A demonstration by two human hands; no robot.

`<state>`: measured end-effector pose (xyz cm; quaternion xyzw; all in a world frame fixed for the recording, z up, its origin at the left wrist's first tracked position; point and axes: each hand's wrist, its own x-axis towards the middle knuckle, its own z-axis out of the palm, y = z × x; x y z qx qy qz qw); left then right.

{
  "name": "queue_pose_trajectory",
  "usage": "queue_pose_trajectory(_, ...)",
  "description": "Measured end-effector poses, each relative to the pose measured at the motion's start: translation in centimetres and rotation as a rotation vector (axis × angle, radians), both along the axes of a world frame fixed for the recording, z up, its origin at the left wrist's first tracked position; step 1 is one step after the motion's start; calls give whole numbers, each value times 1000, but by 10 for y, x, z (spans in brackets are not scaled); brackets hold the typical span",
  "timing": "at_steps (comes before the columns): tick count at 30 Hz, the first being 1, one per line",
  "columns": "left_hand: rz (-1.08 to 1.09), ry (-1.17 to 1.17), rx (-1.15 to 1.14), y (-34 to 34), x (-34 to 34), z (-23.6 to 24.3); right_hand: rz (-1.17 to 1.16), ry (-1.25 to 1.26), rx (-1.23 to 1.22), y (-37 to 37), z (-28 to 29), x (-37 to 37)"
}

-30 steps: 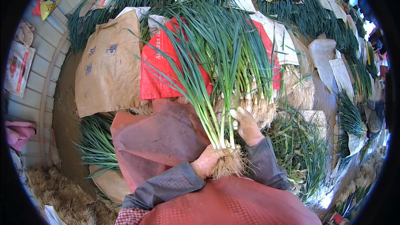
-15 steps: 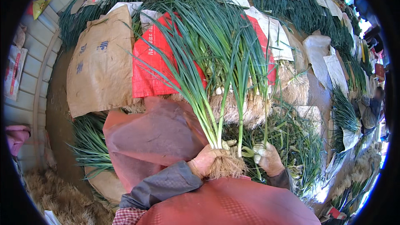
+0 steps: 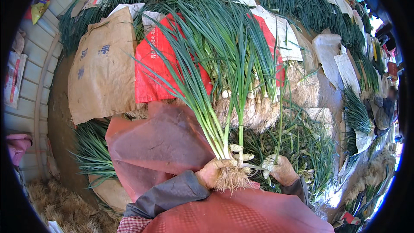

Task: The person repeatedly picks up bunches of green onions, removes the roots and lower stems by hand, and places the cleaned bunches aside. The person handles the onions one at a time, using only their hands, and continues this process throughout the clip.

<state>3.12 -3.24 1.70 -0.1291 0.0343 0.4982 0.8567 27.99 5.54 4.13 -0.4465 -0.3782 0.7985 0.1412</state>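
Note:
My left hand (image 3: pixel 211 173) is closed round the white lower stems of a small bunch of green onions (image 3: pixel 219 140). Their green tops fan out away from me, and the pale stringy roots (image 3: pixel 233 178) hang below my fingers. To the right, my right hand (image 3: pixel 281 169), with pale coverings on its fingertips, pinches a peeled onion leaf (image 3: pixel 279 129). That leaf stands up from my fingers, and a whitish strip stretches between them and the bunch. Beyond both hands lies a large row of green onions (image 3: pixel 258 67), roots toward me, on red sacking (image 3: pixel 146 77).
Loose leaf trimmings (image 3: pixel 302 140) are heaped right of the bunch. A reddish-brown sheet (image 3: pixel 164 136) covers my lap. A brown sack (image 3: pixel 103 67) lies at left, with more onions (image 3: pixel 95 151) nearer me. At the far right is another person (image 3: pixel 384 114).
My right hand has moved slightly right and down, drawing a leaf away from the bunch. The rightmost onion now sits closer against the others in my left hand.

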Motion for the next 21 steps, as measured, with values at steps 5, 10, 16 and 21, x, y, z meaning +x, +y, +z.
queue_pose_trajectory(5,182,-69,-206,-17,-28,-9,70,-225,6,11,-36,48)
queue_pose_trajectory(10,166,101,-86,-6,-44,26,360,-664,759,63,-69,18)
queue_pose_trajectory(16,160,169,31,1,-62,68,497,-634,1220,158,-34,-203)
queue_pose_trajectory(21,429,130,282,-17,-94,132,-248,-178,952,253,-98,-198)
